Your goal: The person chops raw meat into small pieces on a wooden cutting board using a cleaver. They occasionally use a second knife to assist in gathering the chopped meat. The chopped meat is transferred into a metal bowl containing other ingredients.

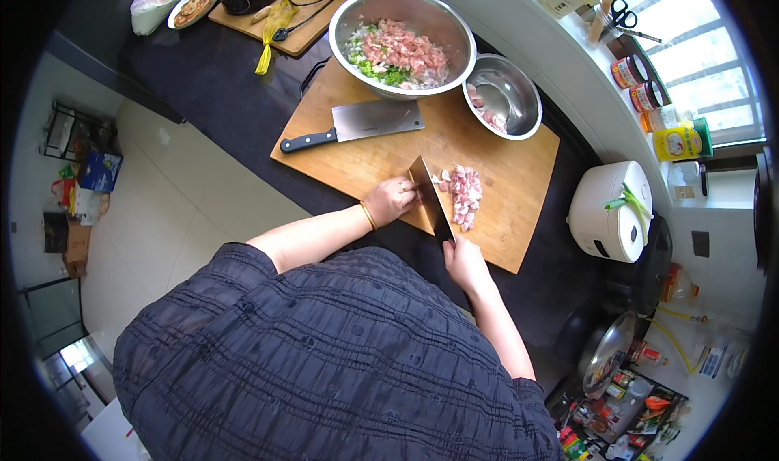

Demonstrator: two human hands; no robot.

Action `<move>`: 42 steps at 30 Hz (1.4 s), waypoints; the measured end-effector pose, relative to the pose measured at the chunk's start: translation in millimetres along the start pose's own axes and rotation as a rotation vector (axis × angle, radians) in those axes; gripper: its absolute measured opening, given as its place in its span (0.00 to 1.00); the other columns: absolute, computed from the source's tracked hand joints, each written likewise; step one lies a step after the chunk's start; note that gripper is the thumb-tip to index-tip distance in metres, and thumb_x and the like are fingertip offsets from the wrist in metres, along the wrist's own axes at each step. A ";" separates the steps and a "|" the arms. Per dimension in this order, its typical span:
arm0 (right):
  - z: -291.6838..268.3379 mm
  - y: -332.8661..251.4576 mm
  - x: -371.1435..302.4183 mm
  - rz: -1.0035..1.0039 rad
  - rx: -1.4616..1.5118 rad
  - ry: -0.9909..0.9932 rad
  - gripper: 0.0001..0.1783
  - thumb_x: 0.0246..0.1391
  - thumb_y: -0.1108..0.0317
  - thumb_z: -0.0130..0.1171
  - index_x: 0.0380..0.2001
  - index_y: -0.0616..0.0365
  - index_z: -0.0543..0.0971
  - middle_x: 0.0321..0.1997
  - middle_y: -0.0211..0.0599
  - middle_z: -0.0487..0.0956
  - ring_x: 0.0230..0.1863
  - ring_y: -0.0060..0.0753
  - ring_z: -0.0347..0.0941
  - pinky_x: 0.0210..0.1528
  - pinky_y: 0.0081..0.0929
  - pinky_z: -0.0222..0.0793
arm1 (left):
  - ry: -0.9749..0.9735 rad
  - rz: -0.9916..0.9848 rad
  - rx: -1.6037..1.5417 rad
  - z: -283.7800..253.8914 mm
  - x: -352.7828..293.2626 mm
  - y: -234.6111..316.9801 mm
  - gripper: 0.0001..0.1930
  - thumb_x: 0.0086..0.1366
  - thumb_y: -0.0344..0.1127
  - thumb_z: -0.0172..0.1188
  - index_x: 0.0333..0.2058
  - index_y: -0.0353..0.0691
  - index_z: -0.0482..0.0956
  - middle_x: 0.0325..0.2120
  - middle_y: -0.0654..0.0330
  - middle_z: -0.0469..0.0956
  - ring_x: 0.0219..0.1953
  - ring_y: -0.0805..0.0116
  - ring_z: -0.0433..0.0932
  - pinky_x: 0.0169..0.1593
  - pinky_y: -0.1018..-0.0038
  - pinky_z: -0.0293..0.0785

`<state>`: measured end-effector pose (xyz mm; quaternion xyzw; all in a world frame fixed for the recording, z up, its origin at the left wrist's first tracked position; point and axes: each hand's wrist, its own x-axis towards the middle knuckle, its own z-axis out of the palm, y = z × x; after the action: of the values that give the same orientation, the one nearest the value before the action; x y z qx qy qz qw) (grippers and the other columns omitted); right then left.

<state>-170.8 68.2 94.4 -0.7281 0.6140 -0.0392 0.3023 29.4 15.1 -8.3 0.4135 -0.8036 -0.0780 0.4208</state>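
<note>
My right hand is wrapped round the handle of a cleaver, its blade standing on edge on the wooden cutting board. Against the blade's left side, my left hand has its fingers curled and closed; what they pin, if anything, is hidden. Small chopped pieces of pink, raw meat lie in a heap just right of the blade. Farther back on the board rests a second cleaver with a black handle, touched by neither hand.
Behind the board, a large steel bowl holds minced meat and chopped greens. A smaller steel bowl beside it contains some meat pieces. To the right stands a white rice cooker with green onion on its lid. Another wooden board lies far left.
</note>
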 end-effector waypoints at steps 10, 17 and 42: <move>4.6 -8.8 27.8 -0.040 0.038 0.029 0.12 0.51 0.66 0.48 0.26 0.67 0.72 0.23 0.60 0.74 0.30 0.59 0.72 0.35 0.46 0.67 | -0.001 0.007 -0.037 0.4 -0.5 -3.2 0.06 0.45 0.32 0.61 0.24 0.41 0.75 0.27 0.61 0.74 0.30 0.63 0.74 0.33 0.72 0.72; 14.0 -1.6 23.5 -0.013 0.022 0.058 0.12 0.51 0.66 0.48 0.26 0.66 0.71 0.22 0.61 0.73 0.28 0.60 0.72 0.33 0.47 0.67 | -0.033 -0.003 -0.016 -3.1 1.8 -1.2 0.07 0.44 0.32 0.62 0.24 0.42 0.75 0.27 0.61 0.73 0.30 0.63 0.74 0.34 0.72 0.72; 20.0 -12.4 36.8 0.008 -0.020 0.081 0.12 0.51 0.66 0.48 0.25 0.66 0.69 0.20 0.59 0.73 0.27 0.59 0.72 0.32 0.46 0.67 | -0.083 0.096 0.045 -0.6 10.1 -2.0 0.07 0.42 0.31 0.59 0.24 0.41 0.75 0.26 0.61 0.73 0.28 0.64 0.72 0.32 0.71 0.71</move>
<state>-142.5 43.0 72.6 -0.7265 0.6288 -0.0615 0.2702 27.9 6.6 -2.7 0.3803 -0.8409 -0.0567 0.3808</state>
